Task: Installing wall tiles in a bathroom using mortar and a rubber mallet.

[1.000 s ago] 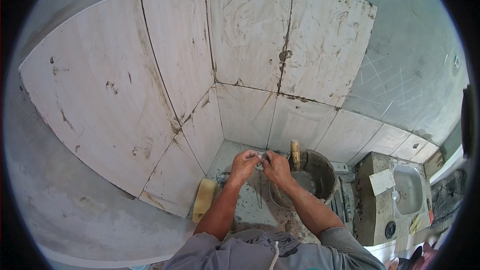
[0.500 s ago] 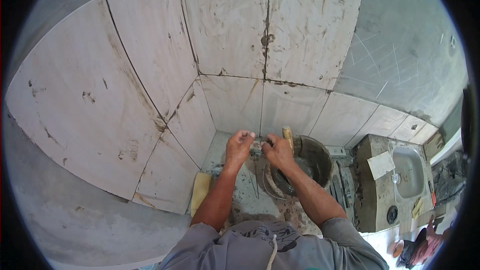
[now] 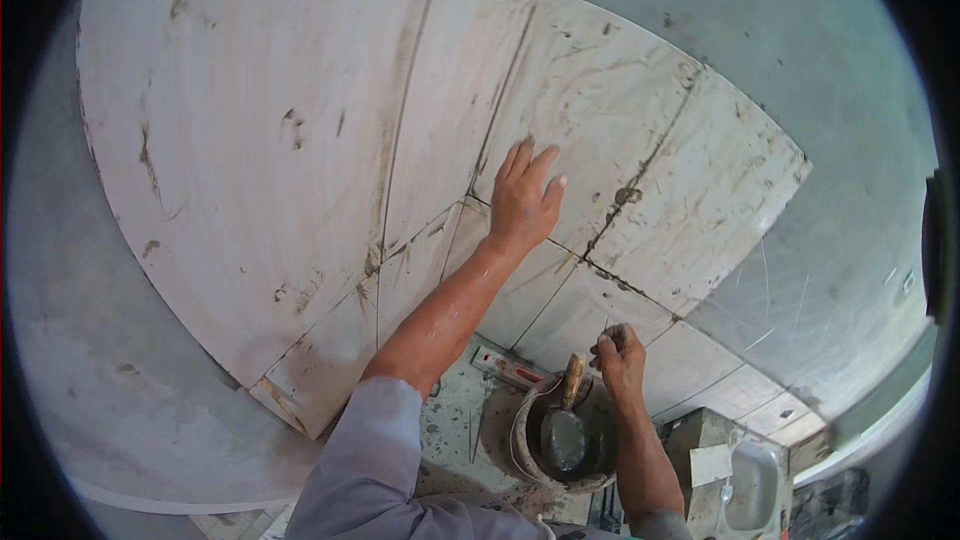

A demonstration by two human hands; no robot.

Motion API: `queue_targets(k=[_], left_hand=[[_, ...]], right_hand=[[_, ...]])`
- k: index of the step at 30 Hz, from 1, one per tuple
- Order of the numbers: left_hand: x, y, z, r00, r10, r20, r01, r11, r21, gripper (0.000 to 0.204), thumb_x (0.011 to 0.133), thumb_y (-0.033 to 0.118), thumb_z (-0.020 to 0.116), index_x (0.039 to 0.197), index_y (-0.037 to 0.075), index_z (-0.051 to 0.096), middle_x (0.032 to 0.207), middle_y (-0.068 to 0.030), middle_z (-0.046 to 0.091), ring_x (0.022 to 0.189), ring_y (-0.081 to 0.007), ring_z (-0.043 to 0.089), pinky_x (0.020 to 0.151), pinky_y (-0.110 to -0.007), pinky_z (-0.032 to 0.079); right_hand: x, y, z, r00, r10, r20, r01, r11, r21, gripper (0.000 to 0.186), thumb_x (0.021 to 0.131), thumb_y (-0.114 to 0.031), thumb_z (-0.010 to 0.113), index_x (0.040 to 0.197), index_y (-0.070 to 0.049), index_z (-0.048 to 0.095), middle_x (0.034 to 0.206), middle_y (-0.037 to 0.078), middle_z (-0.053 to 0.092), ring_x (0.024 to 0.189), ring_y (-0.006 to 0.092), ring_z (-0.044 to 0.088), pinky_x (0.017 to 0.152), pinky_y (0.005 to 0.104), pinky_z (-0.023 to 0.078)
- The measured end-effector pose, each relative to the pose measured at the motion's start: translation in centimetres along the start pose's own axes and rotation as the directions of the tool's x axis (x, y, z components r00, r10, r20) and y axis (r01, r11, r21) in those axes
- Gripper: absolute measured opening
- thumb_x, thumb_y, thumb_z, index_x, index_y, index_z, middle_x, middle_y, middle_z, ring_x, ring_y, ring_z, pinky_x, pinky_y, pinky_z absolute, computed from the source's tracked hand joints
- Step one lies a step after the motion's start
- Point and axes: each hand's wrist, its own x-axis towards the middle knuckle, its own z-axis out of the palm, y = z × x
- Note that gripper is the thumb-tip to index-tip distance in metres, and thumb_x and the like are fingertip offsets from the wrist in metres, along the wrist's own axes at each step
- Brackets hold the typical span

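Note:
My left hand (image 3: 525,195) is spread out against a large pale wall tile (image 3: 600,80), close to the inner corner, with nothing held. Lower and to the right, my right hand (image 3: 622,365) is closed, its fingers curled together in front of the lower tile row (image 3: 560,325). Whatever those fingers pinch, if anything, is too small to make out. Just below that hand stands a round mortar bucket (image 3: 520,440). A trowel (image 3: 566,437) with a wooden handle leans in it, its blade coated in wet grey mortar.
Behind the bucket a spirit level (image 3: 508,368) lies along the wall base. Thin wire (image 3: 473,437) rests on the spattered ledge. To the right are a steel sink (image 3: 752,485) and a small pale tile piece (image 3: 710,464). Grey bare wall (image 3: 840,190) borders the tiles.
My two hands, earlier together above the ledge, have parted. The left rose onto the upper tile and opened; the right stayed low, right of the trowel handle. The view has shifted up and turned.

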Motion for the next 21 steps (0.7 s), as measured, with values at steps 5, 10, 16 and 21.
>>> queue_targets(k=[5,10,16,21], left_hand=[[5.4,-3.7,2.6,0.995,0.015,-0.101,-0.012,1.000,0.028,0.050,0.089,0.022,0.063,0.133,0.002,0.049,0.135,-0.0339,0.045,0.128,-0.0489,0.041,0.106,-0.050,0.035],[6.7,-6.1,4.2,0.987,-0.081,-0.139,0.080,0.997,-0.013,0.059,0.089,0.024,0.062,0.135,-0.007,0.041,0.135,-0.0365,0.043,0.127,-0.0494,0.042,0.107,-0.051,0.034],[6.8,-6.8,3.7,0.959,-0.233,-0.159,0.217,0.970,-0.111,0.063,0.088,0.024,0.061,0.138,-0.008,0.037,0.127,-0.0321,0.054,0.116,-0.0458,0.054,0.102,-0.050,0.038],[6.5,-6.1,4.6,0.954,-0.255,-0.158,0.264,0.963,0.043,0.068,0.084,0.023,0.065,0.139,-0.006,0.036,0.127,-0.0299,0.054,0.114,-0.0442,0.055,0.098,-0.052,0.039]], right_hand=[[-0.4,2.0,-0.4,0.999,0.027,-0.026,-0.030,0.989,-0.143,0.009,0.090,-0.007,0.054,0.091,0.002,0.053,0.073,0.011,0.062,0.053,0.0143,0.057,0.049,0.0267,0.046],[-0.7,-0.2,-0.8,0.995,0.056,-0.081,-0.070,0.980,-0.184,0.009,0.090,-0.007,0.053,0.091,0.002,0.053,0.072,0.011,0.061,0.053,0.0144,0.057,0.048,0.0268,0.046],[-1.2,-2.6,0.4,0.986,0.114,-0.124,-0.135,0.975,-0.176,0.011,0.089,-0.007,0.056,0.090,0.004,0.056,0.077,0.010,0.062,0.067,0.0166,0.064,0.054,0.0287,0.052],[-1.6,-3.2,1.5,0.989,0.005,-0.149,-0.059,0.930,-0.364,0.015,0.086,-0.010,0.059,0.093,0.004,0.057,0.077,0.015,0.066,0.066,0.0236,0.067,0.059,0.0342,0.053]])
